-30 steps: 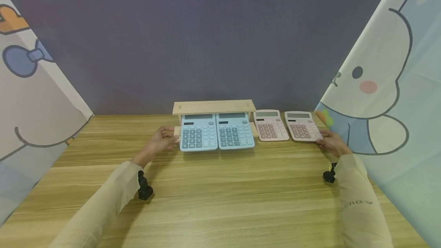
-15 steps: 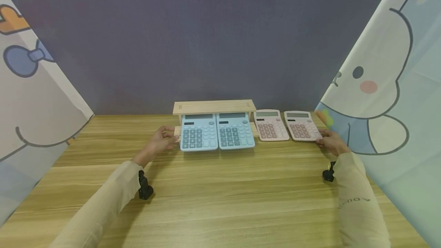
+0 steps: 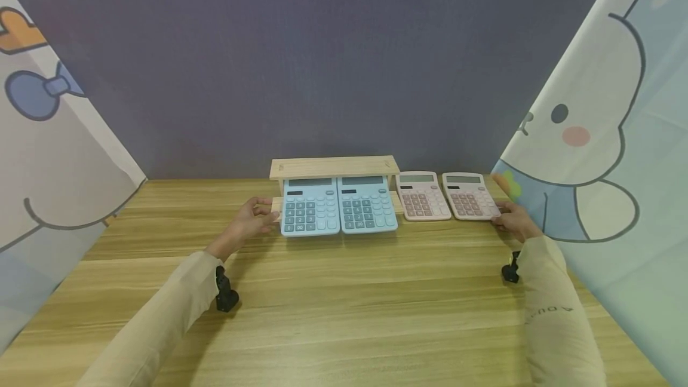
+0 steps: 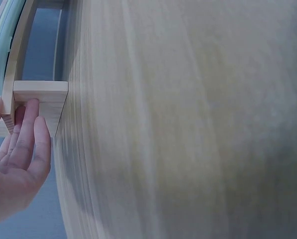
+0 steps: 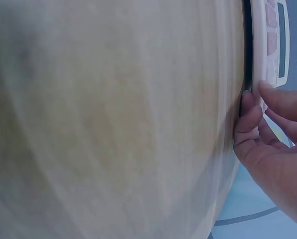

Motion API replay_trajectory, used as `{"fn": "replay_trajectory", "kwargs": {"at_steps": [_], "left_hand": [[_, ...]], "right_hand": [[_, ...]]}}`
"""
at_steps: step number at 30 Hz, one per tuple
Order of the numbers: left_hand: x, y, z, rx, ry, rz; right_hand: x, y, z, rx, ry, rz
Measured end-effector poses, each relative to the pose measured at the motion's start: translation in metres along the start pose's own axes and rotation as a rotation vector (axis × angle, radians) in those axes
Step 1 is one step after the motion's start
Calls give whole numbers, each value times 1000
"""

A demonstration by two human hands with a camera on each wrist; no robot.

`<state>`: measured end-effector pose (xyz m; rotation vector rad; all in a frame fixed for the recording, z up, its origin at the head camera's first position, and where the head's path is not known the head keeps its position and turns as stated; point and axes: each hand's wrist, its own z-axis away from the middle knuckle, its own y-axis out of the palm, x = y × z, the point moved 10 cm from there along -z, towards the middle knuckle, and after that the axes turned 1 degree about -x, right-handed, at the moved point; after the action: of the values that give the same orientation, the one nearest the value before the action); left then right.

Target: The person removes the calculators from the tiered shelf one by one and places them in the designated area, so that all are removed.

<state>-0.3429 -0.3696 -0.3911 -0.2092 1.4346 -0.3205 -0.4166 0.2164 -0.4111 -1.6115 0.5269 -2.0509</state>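
Note:
Two light-blue calculators (image 3: pixel 310 208) lean side by side on a small wooden stand (image 3: pixel 333 166) at the back of the table. My left hand (image 3: pixel 249 220) grips the left end of the stand's front board (image 4: pixel 10 89), its thumb on one face and fingers on the other. To the right of the stand lie two pink-and-white calculators. The inner pink calculator (image 3: pixel 423 196) is next to the stand. On the outer pink calculator (image 3: pixel 469 197), my right hand (image 3: pixel 516 221) pinches the right edge. In the right wrist view, fingertips (image 5: pixel 247 119) reach beneath its rim.
The wood-grain table (image 3: pixel 344 303) stretches in front of the calculators. A dark grey partition (image 3: pixel 333 64) rises right behind the stand. Cartoon-printed panels flank the table, the right panel (image 3: pixel 602 196) close to my right hand. Each wrist carries a small black camera (image 3: pixel 227 294).
My right hand has slid slightly left, and the outer pink calculator has moved with it toward the inner one. My left hand and the stand have stayed still.

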Motion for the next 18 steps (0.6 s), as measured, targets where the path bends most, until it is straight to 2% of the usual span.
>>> {"fn": "replay_trajectory", "kwargs": {"at_steps": [6, 18], "left_hand": [[-1, 0, 0, -1, 3, -6], [-1, -1, 1, -5, 11, -7]], "right_hand": [[2, -1, 3, -14, -1, 40], [5, 0, 6, -23, -4, 20]]}}
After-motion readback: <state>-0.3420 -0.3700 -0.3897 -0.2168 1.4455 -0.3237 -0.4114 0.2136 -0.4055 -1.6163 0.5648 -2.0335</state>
